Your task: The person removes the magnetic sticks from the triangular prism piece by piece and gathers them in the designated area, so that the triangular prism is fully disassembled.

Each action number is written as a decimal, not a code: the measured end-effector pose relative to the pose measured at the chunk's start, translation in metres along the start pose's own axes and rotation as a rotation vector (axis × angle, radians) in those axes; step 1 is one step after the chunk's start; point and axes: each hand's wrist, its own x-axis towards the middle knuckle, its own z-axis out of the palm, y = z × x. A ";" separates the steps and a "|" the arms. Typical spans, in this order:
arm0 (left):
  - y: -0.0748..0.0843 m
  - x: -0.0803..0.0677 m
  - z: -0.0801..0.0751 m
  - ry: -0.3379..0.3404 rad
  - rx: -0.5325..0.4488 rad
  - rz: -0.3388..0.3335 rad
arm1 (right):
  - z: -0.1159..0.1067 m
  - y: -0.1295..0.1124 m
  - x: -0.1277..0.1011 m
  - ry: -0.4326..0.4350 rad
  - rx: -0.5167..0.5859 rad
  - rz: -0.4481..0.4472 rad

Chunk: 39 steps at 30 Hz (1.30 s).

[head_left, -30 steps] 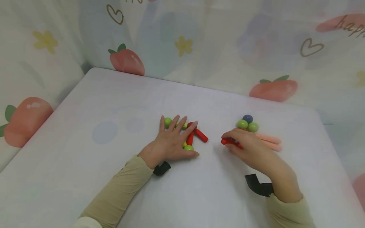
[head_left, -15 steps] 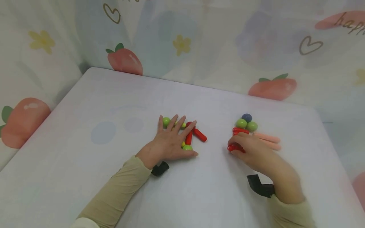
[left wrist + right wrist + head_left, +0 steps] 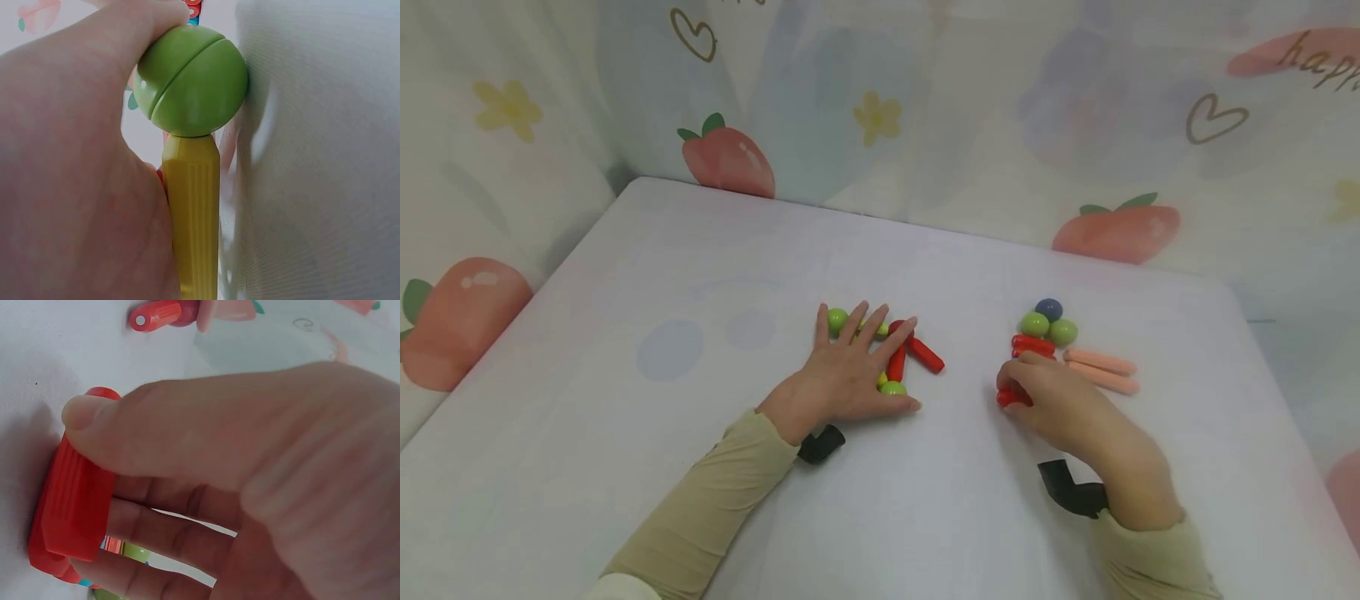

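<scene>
Since the earlier frame the right hand (image 3: pixel 1060 400) has drawn its red stick (image 3: pixel 1013 397) nearer the person, away from the green balls (image 3: pixel 1048 327); its fingers curl around it. The left hand (image 3: pixel 850 371) stays flat, fingers spread over the yellow stick (image 3: pixel 194 212). Bare worktop (image 3: pixel 625 275) lies left of those balls; its edges are well apart.
</scene>
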 end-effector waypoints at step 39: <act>0.000 -0.002 -0.003 0.005 0.018 0.007 | 0.051 -0.036 0.034 0.193 0.114 -0.251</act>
